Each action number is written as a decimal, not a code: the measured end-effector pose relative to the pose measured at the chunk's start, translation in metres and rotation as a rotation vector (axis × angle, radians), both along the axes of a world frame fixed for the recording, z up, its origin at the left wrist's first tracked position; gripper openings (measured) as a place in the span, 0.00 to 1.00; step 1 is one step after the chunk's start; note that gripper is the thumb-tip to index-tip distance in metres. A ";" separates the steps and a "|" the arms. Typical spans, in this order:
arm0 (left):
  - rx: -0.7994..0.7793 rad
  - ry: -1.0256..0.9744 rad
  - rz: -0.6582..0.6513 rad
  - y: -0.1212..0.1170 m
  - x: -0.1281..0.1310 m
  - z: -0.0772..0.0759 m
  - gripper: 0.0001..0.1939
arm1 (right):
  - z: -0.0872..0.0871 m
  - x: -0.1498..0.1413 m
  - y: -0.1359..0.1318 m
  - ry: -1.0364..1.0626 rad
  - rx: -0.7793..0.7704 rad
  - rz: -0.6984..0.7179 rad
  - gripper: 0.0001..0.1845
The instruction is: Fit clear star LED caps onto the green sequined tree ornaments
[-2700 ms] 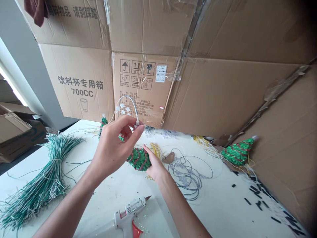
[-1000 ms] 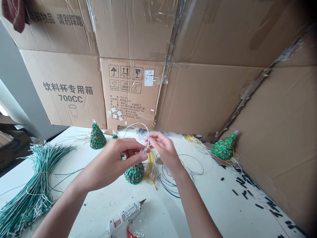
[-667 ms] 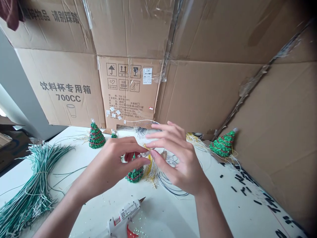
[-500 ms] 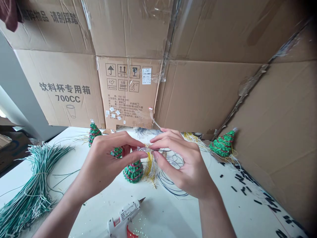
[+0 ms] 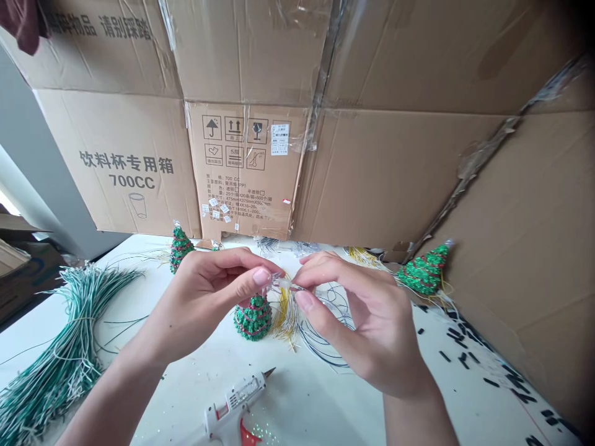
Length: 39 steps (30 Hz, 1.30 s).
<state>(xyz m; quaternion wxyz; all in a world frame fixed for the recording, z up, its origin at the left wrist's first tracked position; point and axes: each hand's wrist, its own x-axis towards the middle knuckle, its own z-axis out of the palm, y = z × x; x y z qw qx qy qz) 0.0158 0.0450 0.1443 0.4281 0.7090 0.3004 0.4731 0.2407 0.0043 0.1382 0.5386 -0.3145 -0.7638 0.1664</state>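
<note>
My left hand point(image 5: 209, 303) pinches a small clear plastic piece point(image 5: 275, 280) between thumb and index finger, above the middle of the table. Close against it, the thumb and fingers of my right hand point(image 5: 357, 316) pinch what looks like a thin dark wire point(image 5: 295, 287) at a whitish part of the piece. The exact joint is too small to make out. Below the hands stands a small green beaded Christmas tree point(image 5: 253, 319) with red trim. Beside it lie a bundle of yellow and white wires point(image 5: 284, 316) and a loose coil of dark wire point(image 5: 320, 347).
A white hot glue gun point(image 5: 237, 402) lies at the front of the table. Green wires point(image 5: 69, 334) form a big bundle at left. More small trees stand at back left point(image 5: 180, 249) and right point(image 5: 425, 271). Black bits point(image 5: 465, 359) lie at right; cardboard point(image 5: 372, 173) walls the back.
My right hand has shifted slightly right and its fingers have curled in more. A pale strip that stuck up behind its fingers no longer shows. The view has shifted slightly.
</note>
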 end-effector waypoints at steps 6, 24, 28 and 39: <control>0.061 0.026 0.021 -0.002 0.001 0.001 0.10 | 0.001 -0.004 -0.001 -0.012 -0.036 -0.019 0.05; 0.316 0.071 0.125 -0.012 0.004 0.001 0.09 | 0.004 -0.021 -0.007 0.074 -0.091 -0.119 0.04; 0.437 0.066 0.175 -0.014 0.006 0.001 0.11 | 0.002 -0.028 -0.008 0.174 -0.166 -0.132 0.04; 0.724 0.110 0.273 -0.019 0.011 -0.002 0.09 | -0.003 -0.031 -0.006 0.325 -0.240 -0.025 0.06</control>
